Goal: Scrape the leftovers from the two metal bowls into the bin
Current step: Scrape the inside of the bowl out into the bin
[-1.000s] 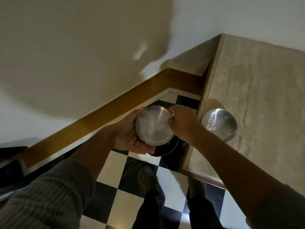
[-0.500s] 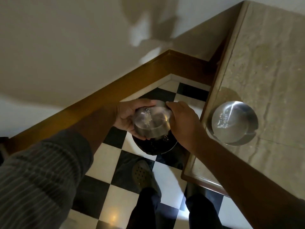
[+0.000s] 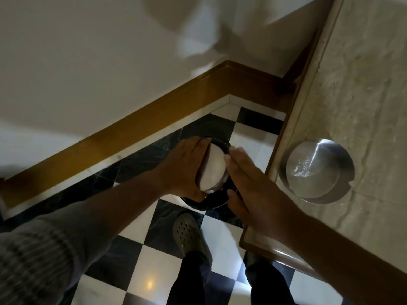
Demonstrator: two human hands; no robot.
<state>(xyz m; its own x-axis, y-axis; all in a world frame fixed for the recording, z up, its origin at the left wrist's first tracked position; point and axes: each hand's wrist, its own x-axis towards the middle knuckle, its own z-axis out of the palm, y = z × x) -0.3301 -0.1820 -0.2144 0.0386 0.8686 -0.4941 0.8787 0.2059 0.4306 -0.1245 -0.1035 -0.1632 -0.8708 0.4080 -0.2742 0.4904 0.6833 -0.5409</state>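
Observation:
My left hand [image 3: 185,166] grips a small metal bowl [image 3: 212,170] that is turned over, its pale underside facing me. The bowl hangs directly above a round black bin [image 3: 217,199] standing on the floor. My right hand [image 3: 253,190] is at the bowl's right side, fingers stretched out flat and touching its rim. A second metal bowl [image 3: 317,170] stands upright on the stone counter [image 3: 363,106] to the right, close to the edge, with a few pale leftovers inside. The inside of the held bowl is hidden.
The floor [image 3: 158,260] is black and white checkered tile. A brown skirting board [image 3: 136,124] runs along the white wall. My feet in grey clogs [image 3: 189,236] stand just in front of the bin. The counter's wooden edge [image 3: 273,249] juts out by my right leg.
The bowl in my left hand has tipped from mouth-up to upside down and dropped lower over the bin. My right hand followed it down with its fingers now spread flat.

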